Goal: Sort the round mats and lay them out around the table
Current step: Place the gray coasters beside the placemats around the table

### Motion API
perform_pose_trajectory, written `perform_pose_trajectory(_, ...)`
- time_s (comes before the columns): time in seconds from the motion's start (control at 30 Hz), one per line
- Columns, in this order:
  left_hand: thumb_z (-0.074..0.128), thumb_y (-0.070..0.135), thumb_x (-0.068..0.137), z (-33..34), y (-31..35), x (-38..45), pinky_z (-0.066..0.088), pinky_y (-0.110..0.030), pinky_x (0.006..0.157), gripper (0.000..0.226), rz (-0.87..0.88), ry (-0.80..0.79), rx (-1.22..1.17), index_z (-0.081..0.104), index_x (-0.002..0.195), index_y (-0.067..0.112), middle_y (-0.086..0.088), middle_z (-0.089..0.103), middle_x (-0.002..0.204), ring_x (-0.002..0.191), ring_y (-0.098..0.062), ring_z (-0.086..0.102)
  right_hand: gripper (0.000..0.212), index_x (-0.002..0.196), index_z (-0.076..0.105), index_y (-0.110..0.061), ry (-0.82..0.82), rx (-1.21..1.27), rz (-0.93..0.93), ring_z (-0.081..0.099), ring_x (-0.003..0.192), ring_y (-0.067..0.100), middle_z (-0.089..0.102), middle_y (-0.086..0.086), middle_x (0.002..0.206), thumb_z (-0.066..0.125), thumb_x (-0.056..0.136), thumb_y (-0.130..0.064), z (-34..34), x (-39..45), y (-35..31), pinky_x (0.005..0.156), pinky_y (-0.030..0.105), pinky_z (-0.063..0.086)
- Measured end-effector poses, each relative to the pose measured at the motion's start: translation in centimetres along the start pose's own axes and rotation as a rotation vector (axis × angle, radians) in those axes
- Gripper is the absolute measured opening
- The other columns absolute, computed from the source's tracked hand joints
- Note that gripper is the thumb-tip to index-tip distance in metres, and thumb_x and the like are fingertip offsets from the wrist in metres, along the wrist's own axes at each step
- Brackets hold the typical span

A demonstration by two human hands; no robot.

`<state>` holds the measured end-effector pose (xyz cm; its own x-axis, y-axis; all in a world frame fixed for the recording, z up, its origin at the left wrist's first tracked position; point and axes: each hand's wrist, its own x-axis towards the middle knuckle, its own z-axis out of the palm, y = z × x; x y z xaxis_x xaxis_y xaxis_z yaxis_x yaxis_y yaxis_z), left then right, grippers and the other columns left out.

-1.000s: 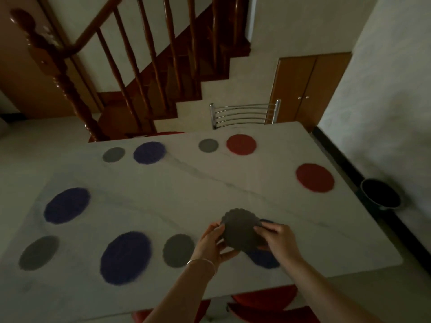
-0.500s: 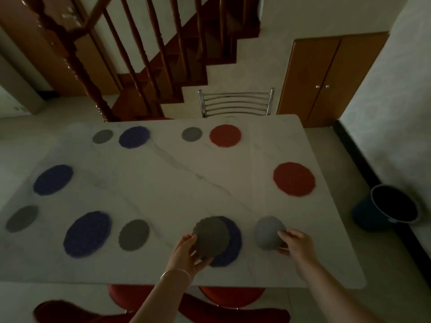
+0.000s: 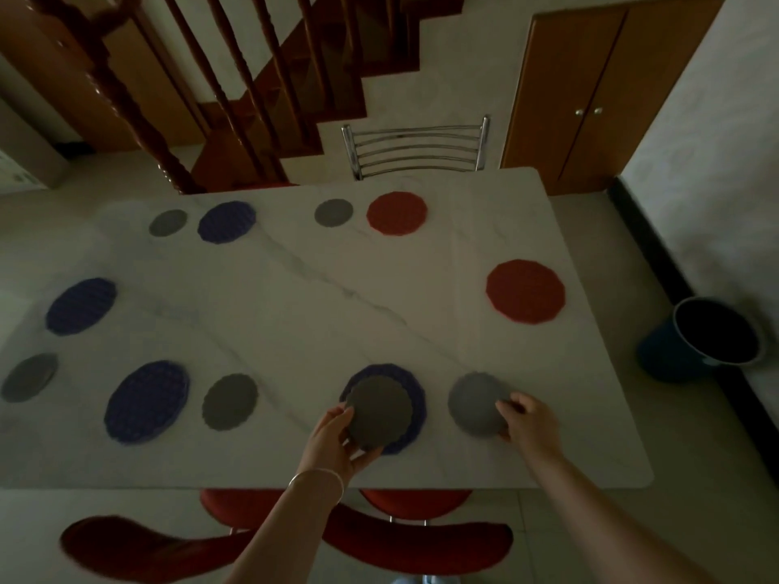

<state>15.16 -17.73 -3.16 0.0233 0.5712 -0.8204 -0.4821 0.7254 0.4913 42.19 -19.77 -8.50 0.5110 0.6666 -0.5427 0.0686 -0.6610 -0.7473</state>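
Two small grey mats are in hand at the near edge of the table: the darker grey mat is held by the left hand, its fingers curled round the mat's near-left rim with the thumb under the near edge, and it sits over a large blue mat that shows as a crescent round its far and right sides; whether it rests on the blue one or is held just above it cannot be told. The lighter grey mat lies flat just to the right, and the right hand pinches its right rim with curled fingers. So each mat lies inward of its own hand, toward the table's middle, and the mats being round, no axis matters; the left hand's mat is the one not yet placed, and it looks as if it must go sideways off the blue mat to bare table. Outward, grey and blue mats pair off along the left and far sides, another pair lies near left, and two red mats lie far right. A metal chair stands beyond, red seats below the near edge, a dark bucket on the floor at right. No writing or label can be read anywhere.
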Motion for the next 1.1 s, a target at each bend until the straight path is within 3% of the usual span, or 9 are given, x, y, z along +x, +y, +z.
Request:
perform_pose_trajectory(0.1,0.054,0.012,0.092,0.6,0.1,-0.5,0.059,-0.044,0.051,0.014,-0.001,-0.012,0.006,0.055,0.08,0.019,-0.011,0.056,0.105,0.094,-0.034,0.056,0.033,0.115,0.064,-0.003,0.043,-0.229,-0.128,0.063,0.103,0.034,0.067,0.018,0.109,0.061,0.087,-0.02,-0.6,-1.0,-0.2,0.087,0.04,0.052)
perform_pose_trajectory(0.2,0.055,0.011,0.091,0.9,0.1,-0.9,0.059,-0.044,0.049,0.017,-0.003,-0.024,-0.01,0.056,0.076,0.02,-0.011,0.056,0.1,0.091,-0.033,0.055,0.025,0.108,0.068,-0.01,0.112,-0.3,-0.194,0.062,0.096,0.029,0.066,0.016,0.107,0.055,0.087,-0.015,-1.4,-2.0,-0.4,0.082,0.035,0.05)
perform_pose_trajectory(0.3,0.055,0.012,0.091,1.1,0.0,-1.0,0.058,-0.042,0.049,0.018,-0.007,-0.031,-0.004,0.056,0.076,0.022,-0.009,0.058,0.097,0.088,-0.031,0.056,0.022,0.104,0.069,-0.01,0.112,-0.201,-0.209,0.062,0.089,0.023,0.065,0.012,0.105,0.056,0.086,-0.012,-1.7,-2.8,-1.0,0.078,0.03,0.048)
perform_pose_trajectory(0.37,0.055,0.013,0.091,1.4,-0.2,-1.1,0.058,-0.041,0.047,0.017,-0.013,-0.05,0.006,0.056,0.078,0.023,-0.009,0.059,0.097,0.088,-0.031,0.057,0.02,0.104,0.069,-0.009,0.057,-0.092,-0.195,0.064,0.087,0.024,0.067,0.011,0.1,0.058,0.088,-0.011,-1.6,-3.6,-1.7,0.075,0.036,0.053)
perform_pose_trajectory(0.47,0.054,0.013,0.091,2.7,-0.7,-1.2,0.057,-0.04,0.046,0.016,-0.019,-0.11,0.024,0.056,0.079,0.023,-0.009,0.06,0.097,0.087,-0.032,0.058,0.017,0.101,0.071,-0.014,-0.03,0.096,-0.13,0.065,0.078,0.018,0.067,0.003,0.087,0.059,0.09,-0.019,-1.0,-5.3,-3.1,0.054,0.025,0.056)
perform_pose_trajectory(0.6,0.053,0.014,0.092,6.2,-0.9,-1.4,0.058,-0.04,0.052,0.006,-0.019,-0.223,0.043,0.057,0.093,0.018,-0.013,0.061,0.108,0.093,-0.033,0.06,0.017,0.099,0.069,-0.021,-0.124,0.137,-0.155,0.065,0.09,0.017,0.069,0.0,0.097,0.059,0.089,-0.032,-0.7,-6.7,-5.8,0.08,0.038,0.056)
perform_pose_trajectory(0.77,0.055,0.016,0.092,11.8,-1.3,-2.1,0.057,-0.048,0.074,0.007,0.009,-0.296,0.11,0.057,0.098,0.017,-0.013,0.062,0.116,0.103,-0.033,0.061,0.018,0.104,0.063,-0.012,-0.151,0.307,-0.169,0.065,0.085,0.021,0.065,0.009,0.095,0.064,0.086,-0.012,-3.9,-6.4,-9.5,0.072,0.034,0.056)
perform_pose_trajectory(0.9,0.053,0.014,0.093,17.6,-2.0,-2.3,0.059,-0.04,0.053,0.004,0.029,-0.302,0.093,0.056,0.093,0.017,-0.012,0.063,0.102,0.086,-0.03,0.063,0.023,0.106,0.06,-0.008,-0.212,0.356,-0.169,0.066,0.075,0.023,0.063,0.011,0.088,0.058,0.086,0.003,-8.4,-3.1,-11.4,0.051,0.025,0.057)
perform_pose_trajectory(1.1,0.052,0.014,0.091,27.4,-5.1,0.2,0.059,-0.04,0.057,0.007,0.097,-0.282,0.049,0.056,0.089,0.02,-0.01,0.064,0.099,0.086,-0.028,0.063,0.022,0.099,0.058,-0.008,-0.315,0.382,-0.168,0.061,0.071,0.021,0.059,0.006,0.082,0.055,0.086,0.009,-15.1,6.1,-13.1,0.047,0.025,0.057)
